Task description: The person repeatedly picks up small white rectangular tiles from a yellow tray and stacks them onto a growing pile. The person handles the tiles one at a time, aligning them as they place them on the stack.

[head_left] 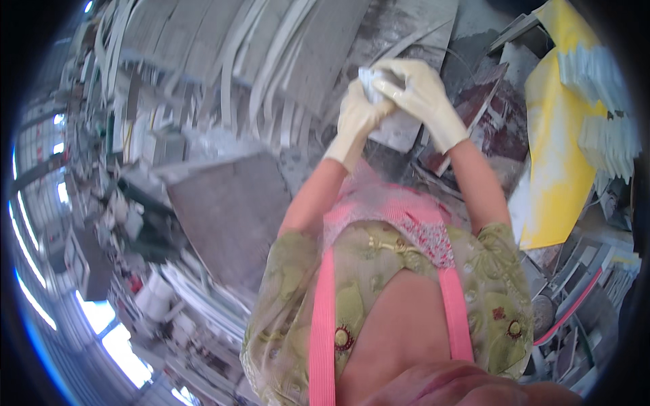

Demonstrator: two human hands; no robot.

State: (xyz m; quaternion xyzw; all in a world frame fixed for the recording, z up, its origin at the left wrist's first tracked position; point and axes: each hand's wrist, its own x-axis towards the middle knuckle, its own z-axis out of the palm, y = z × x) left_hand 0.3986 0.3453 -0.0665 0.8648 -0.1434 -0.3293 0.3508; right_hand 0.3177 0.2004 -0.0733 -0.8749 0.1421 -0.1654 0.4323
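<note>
white piece [367, 78], top edge bare, is gripped by left fingers [354, 89] and right fingers [397, 66].

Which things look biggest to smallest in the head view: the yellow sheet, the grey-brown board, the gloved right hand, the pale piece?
1. Yellow sheet and grey-brown board: too alike to rank
2. Gloved right hand
3. Pale piece, as far as it shows

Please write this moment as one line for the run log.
left hand: gloved, on pale piece | right hand: gloved, on same piece | right side: yellow sheet
</note>
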